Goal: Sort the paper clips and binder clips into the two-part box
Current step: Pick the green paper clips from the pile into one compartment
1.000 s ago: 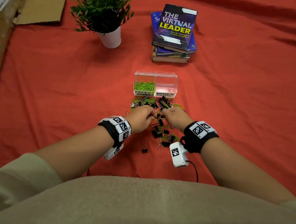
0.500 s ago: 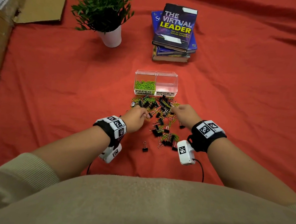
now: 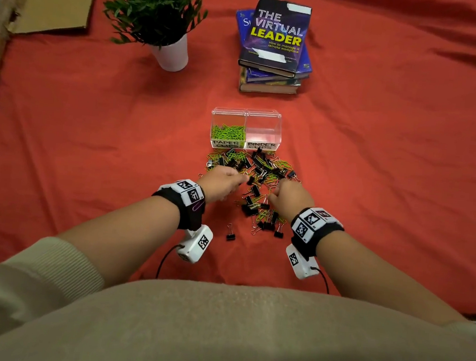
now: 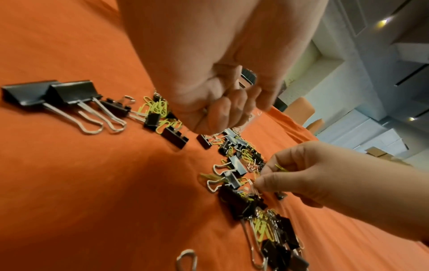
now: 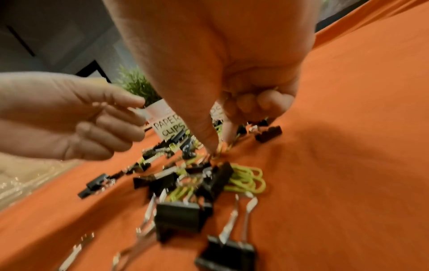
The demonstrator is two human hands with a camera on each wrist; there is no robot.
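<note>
While the mixed heap of black metal binder clips [image 3: 257, 164] and lime-green wire paper clips [image 3: 272, 178] lies on the red cloth [image 3: 377, 170] just in front of the clear two-part plastic box [image 3: 246, 112], the picking step is judged to be in hand. A green clip is pinched at the cloth between thumb and forefinger of the right hand [image 5: 223, 102], more green wire being curled under its other fingers, and a black binder clip is held in the closed fingers of the left hand [image 4: 223, 102] above the heap. A short carry forward is called for next, binder clips to the bare right part, paper clips to the part-filled left.
</note>
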